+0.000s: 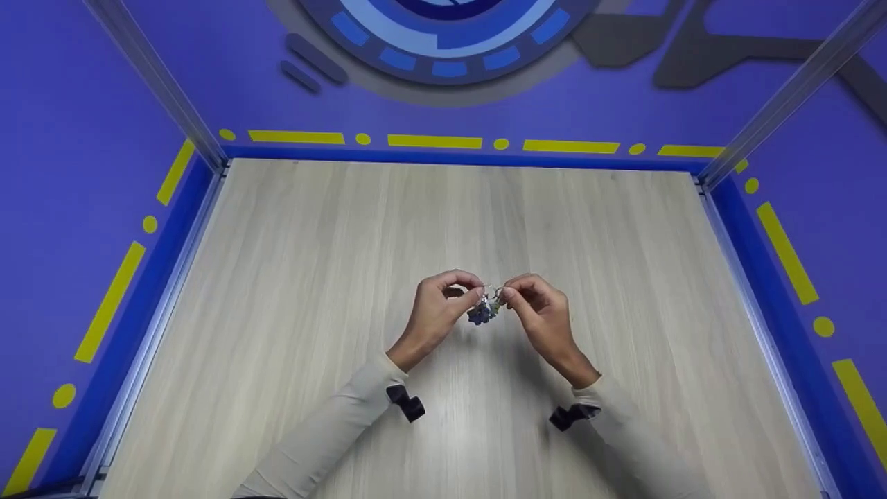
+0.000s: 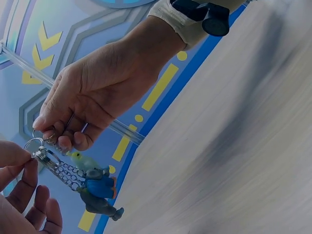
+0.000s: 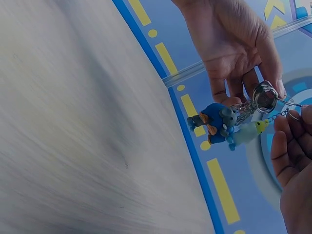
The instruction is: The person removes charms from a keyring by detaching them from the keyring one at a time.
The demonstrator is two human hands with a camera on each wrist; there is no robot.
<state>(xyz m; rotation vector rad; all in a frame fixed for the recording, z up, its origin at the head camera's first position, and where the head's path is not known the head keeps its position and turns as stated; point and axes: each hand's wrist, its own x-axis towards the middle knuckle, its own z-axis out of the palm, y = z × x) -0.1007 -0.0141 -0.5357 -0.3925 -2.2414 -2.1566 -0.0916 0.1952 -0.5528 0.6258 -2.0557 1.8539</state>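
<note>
Both hands hold a bunch of keychains [image 1: 483,313] up above the table. My left hand [image 1: 443,305] pinches a wire ring [image 2: 34,143] on which several split rings [image 3: 265,97] are stacked. From those rings, chains [image 2: 66,173] lead down to a blue figure [image 2: 100,187] with orange parts and a grey figure [image 2: 95,201]. My right hand [image 1: 544,312] pinches another ring [image 3: 294,116] by its edge, close to the left fingertips. A chain runs from it to a pale bird figure with a yellow head [image 3: 249,132]. Fingers partly hide where the rings meet.
The wood-grain table [image 1: 312,277] lies under both hands. Blue walls [image 1: 485,118] with yellow markings stand at its back and sides, with metal frame posts [image 1: 156,69] in the corners. A black wrist camera [image 1: 405,403] is strapped to each sleeve.
</note>
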